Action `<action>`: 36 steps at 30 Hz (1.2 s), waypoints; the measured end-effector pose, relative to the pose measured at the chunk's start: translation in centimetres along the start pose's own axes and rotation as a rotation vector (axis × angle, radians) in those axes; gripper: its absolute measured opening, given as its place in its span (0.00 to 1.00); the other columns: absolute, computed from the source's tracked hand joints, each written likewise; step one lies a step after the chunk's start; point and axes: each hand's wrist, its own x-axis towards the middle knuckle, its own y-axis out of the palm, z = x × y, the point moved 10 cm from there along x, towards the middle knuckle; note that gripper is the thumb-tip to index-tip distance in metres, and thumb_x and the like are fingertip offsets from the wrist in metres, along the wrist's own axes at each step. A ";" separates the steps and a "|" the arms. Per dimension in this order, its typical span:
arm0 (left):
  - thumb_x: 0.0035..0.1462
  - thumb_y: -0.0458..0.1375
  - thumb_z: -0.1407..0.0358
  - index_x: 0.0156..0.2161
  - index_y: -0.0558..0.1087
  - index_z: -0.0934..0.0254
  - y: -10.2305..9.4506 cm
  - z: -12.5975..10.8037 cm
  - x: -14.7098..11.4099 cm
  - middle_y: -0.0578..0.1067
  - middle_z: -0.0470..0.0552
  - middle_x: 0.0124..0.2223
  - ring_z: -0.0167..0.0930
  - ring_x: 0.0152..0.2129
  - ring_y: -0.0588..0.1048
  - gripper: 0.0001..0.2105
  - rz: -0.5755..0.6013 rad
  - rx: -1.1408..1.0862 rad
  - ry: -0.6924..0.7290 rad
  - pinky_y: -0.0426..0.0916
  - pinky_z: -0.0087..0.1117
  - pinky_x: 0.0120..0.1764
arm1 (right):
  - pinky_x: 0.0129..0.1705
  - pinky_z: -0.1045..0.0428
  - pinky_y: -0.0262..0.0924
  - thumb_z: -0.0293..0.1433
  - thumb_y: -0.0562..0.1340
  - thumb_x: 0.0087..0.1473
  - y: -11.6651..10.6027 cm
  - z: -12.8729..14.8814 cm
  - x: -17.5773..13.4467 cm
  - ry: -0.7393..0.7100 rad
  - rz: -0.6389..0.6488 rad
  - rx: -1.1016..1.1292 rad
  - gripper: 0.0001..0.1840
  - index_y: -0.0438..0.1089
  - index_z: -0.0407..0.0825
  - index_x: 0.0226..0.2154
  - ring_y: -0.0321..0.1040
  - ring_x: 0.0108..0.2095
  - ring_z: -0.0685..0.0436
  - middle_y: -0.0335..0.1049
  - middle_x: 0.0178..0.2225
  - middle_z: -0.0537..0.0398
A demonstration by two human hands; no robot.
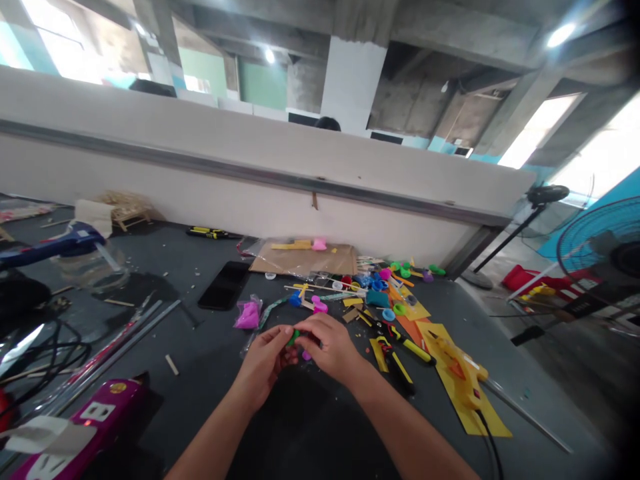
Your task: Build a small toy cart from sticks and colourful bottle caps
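My left hand (270, 350) and my right hand (327, 341) meet above the dark table, fingers pinched together on a small green piece (293, 337). Fingers cover most of it, so its exact kind cannot be made out. A bit of purple (306, 355) shows just under the right fingers. Left of the hands lies a clear bag of pink material (249, 313). Just beyond them are a magenta piece (319, 305) and a blue piece (296, 298) joined with small sticks.
To the right lie pliers (395, 363), a yellow-black cutter (417, 350) and a yellow glue gun (463, 377) on yellow sheets. Coloured caps (380, 283) crowd the back. A phone (225, 285), a purple power strip (95, 427) and a jar (95, 270) stand leftward.
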 end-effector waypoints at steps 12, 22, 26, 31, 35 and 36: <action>0.40 0.67 0.66 0.30 0.73 0.64 -0.1 -1.6 -0.2 0.73 0.43 0.29 0.24 0.27 0.74 0.10 -0.035 -0.053 0.110 0.71 0.23 0.33 | 0.38 0.53 0.62 0.31 0.57 0.55 0.3 -0.4 -0.5 0.057 -0.041 0.007 0.08 0.68 0.50 0.38 0.66 0.35 0.47 0.70 0.33 0.53; 0.41 0.66 0.62 0.35 0.74 0.66 0.1 -1.0 -0.3 0.76 0.49 0.32 0.27 0.27 0.75 0.14 -0.023 0.010 0.069 0.72 0.28 0.34 | 0.36 0.53 0.62 0.30 0.59 0.53 -0.4 -0.8 0.0 0.097 -0.086 0.057 0.04 0.70 0.50 0.32 0.67 0.32 0.48 0.71 0.29 0.55; 0.40 0.67 0.63 0.35 0.75 0.66 -0.1 -0.8 -0.4 0.77 0.50 0.29 0.27 0.23 0.75 0.15 -0.044 0.156 0.033 0.72 0.27 0.29 | 0.40 0.51 0.62 0.28 0.56 0.55 0.1 -0.2 0.0 0.016 -0.009 -0.056 0.07 0.70 0.49 0.35 0.66 0.35 0.47 0.71 0.33 0.52; 0.40 0.67 0.64 0.35 0.76 0.67 -0.4 -0.8 -0.2 0.78 0.52 0.33 0.28 0.28 0.76 0.14 -0.036 0.097 0.031 0.72 0.27 0.35 | 0.41 0.53 0.62 0.29 0.58 0.54 0.0 -0.3 0.0 0.009 0.024 -0.032 0.07 0.70 0.49 0.37 0.66 0.37 0.48 0.70 0.34 0.52; 0.42 0.66 0.65 0.34 0.76 0.67 -0.5 -0.9 -0.1 0.77 0.51 0.33 0.28 0.28 0.75 0.12 -0.027 0.084 0.061 0.72 0.29 0.35 | 0.40 0.53 0.61 0.29 0.58 0.54 0.1 -0.5 0.0 0.023 0.037 -0.031 0.07 0.70 0.50 0.36 0.66 0.36 0.48 0.70 0.33 0.53; 0.42 0.66 0.65 0.34 0.75 0.67 -0.5 -0.9 -0.1 0.76 0.50 0.33 0.28 0.28 0.75 0.12 -0.023 0.084 0.067 0.72 0.29 0.35 | 0.39 0.53 0.61 0.29 0.58 0.53 0.1 -0.4 0.0 0.027 0.035 -0.039 0.06 0.70 0.49 0.35 0.66 0.35 0.48 0.70 0.33 0.53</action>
